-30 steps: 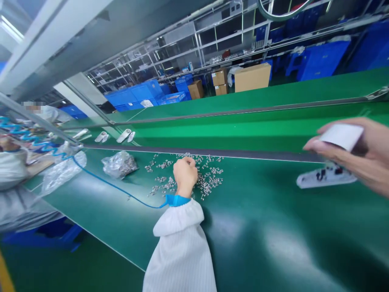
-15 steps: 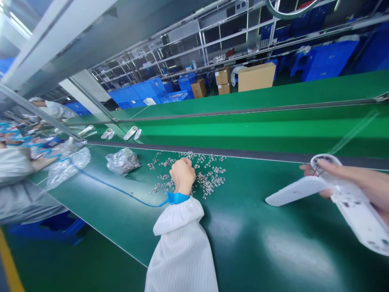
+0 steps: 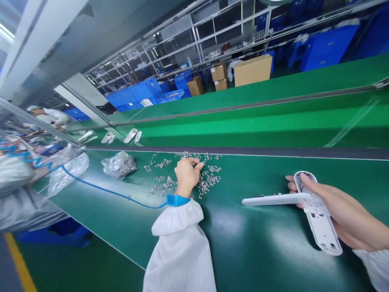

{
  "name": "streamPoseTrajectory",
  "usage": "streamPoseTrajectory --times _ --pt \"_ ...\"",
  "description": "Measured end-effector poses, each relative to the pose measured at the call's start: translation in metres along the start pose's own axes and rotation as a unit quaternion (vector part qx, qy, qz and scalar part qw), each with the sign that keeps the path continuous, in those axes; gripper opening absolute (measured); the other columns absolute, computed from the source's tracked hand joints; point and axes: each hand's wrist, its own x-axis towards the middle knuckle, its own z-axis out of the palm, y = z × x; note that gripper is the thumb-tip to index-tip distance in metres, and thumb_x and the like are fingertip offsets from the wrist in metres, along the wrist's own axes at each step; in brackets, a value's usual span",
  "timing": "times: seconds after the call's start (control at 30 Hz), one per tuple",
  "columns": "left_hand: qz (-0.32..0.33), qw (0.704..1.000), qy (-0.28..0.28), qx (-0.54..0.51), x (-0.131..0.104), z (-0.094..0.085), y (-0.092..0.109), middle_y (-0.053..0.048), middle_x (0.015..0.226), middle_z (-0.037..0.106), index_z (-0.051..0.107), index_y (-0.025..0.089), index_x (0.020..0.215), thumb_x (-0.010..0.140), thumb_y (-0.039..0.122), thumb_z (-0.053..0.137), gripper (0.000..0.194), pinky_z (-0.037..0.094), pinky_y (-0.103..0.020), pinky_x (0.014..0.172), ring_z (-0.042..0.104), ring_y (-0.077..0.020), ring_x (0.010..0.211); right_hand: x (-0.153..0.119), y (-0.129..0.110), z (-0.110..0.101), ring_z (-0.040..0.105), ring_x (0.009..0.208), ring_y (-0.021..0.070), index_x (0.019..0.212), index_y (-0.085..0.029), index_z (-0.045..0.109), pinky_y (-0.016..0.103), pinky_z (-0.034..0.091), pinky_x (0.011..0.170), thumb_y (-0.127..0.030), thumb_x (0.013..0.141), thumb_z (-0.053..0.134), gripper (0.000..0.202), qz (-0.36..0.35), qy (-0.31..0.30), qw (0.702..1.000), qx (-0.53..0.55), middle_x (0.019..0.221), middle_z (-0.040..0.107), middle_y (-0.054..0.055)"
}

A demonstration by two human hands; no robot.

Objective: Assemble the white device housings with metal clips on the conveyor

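Observation:
Small metal parts (image 3: 209, 178) lie scattered on the green table. My left hand (image 3: 187, 172), with a blue wrist strap (image 3: 176, 200), is over them, thumb and forefinger brought together; anything between the fingertips is too small to name. At the right, my right hand (image 3: 331, 202) grips a white plastic housing (image 3: 324, 231) by its round end. A second long white piece (image 3: 273, 199) extends leftward from it, just above the table.
A clear plastic bag of parts (image 3: 120, 165) lies left of the scattered pieces. White housings (image 3: 130, 136) rest beyond the dark rail (image 3: 243, 151). A blue cord (image 3: 106, 189) crosses the table. A person's sleeve (image 3: 15, 172) is at the far left.
My right hand has moved left with the housing, which has turned so the long piece lies nearly level. The thumb and forefinger of my left hand now show more, stretched to the right.

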Motion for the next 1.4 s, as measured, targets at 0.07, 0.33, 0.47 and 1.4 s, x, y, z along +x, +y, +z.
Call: streamPoseTrajectory --times 0.07,0.33,0.47,1.4 --pt "0.014 1.0 -0.01 -0.019 0.0 0.002 0.001 -0.004 0.079 0.074 0.074 0.023 0.074 0.077 0.03 0.072 0.009 0.047 -0.03 0.076 0.068 -0.0212 0.08 0.0 -0.002 0.001 0.065 0.057 0.0166 0.095 -0.017 0.079 0.017 0.053 0.042 -0.043 0.069 0.081 0.037 0.076 -0.028 0.996 0.038 0.086 0.074 0.013" --pt "0.07 0.974 0.021 -0.213 -0.019 -0.011 0.054 -0.006 0.084 0.073 0.067 0.017 0.09 0.088 0.039 0.058 0.024 0.05 -0.029 0.075 0.067 -0.0183 0.077 0.006 -0.003 0.0 0.058 0.049 0.0126 0.102 -0.014 0.073 0.021 0.05 0.041 -0.038 0.08 0.073 0.033 0.048 -0.042 0.985 0.158 0.074 0.07 0.008" --pt "0.145 0.905 -0.085 -0.391 -0.07 -0.012 0.114 0.0 0.072 0.069 0.067 0.019 0.083 0.088 0.036 0.061 0.019 0.048 -0.023 0.06 0.061 -0.0128 0.063 0.013 -0.001 0.001 0.055 0.049 0.0117 0.097 -0.013 0.069 0.021 0.044 0.041 -0.046 0.08 0.072 0.038 0.0 -0.073 0.971 0.226 0.064 0.063 0.004" --pt "0.502 0.821 -0.178 -0.204 -0.165 0.03 0.149 -0.006 0.099 0.065 0.062 0.021 0.103 0.097 0.01 0.038 0.027 0.049 -0.032 0.075 0.059 -0.0188 0.089 0.008 0.001 0.006 0.051 0.048 0.0115 0.075 -0.018 0.064 0.022 0.038 0.045 -0.068 0.076 0.062 0.05 -0.076 0.02 0.986 0.149 0.053 0.058 0.0"
